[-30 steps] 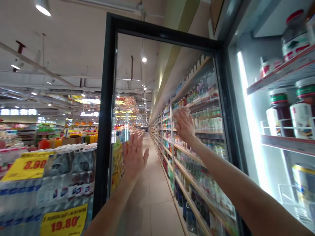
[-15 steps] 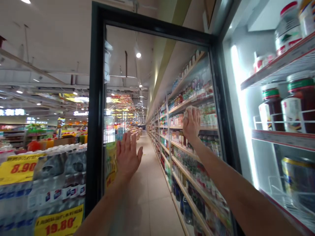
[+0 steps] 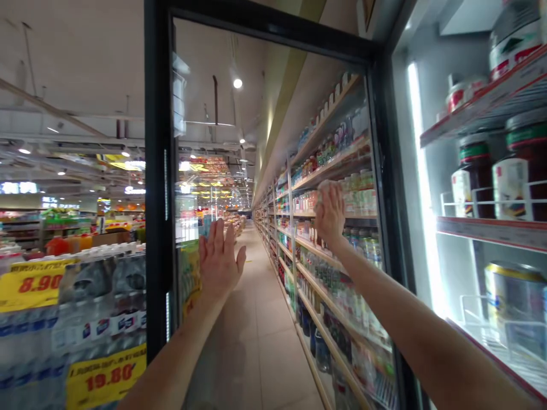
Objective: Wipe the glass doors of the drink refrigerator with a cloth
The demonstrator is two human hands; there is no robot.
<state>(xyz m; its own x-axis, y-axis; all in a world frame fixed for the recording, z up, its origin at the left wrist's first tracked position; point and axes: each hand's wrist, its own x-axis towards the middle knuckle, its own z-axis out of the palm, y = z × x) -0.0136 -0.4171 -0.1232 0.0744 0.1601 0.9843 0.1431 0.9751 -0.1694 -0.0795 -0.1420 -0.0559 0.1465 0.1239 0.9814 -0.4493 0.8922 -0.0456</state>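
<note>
Supermarket shelves (image 3: 337,267) behind smooth glass door (image 3: 205,114); left hand (image 3: 217,263) flat, fingers spread; right hand (image 3: 330,215) clasps crumpled white cloth (image 3: 325,185).

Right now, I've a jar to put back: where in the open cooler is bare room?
Bottom shelf: bare rack between the light strip and the can. Middle shelf: crowded with dark jars. Left hand lies flat on the glass door; right hand holds a cloth there.
</note>
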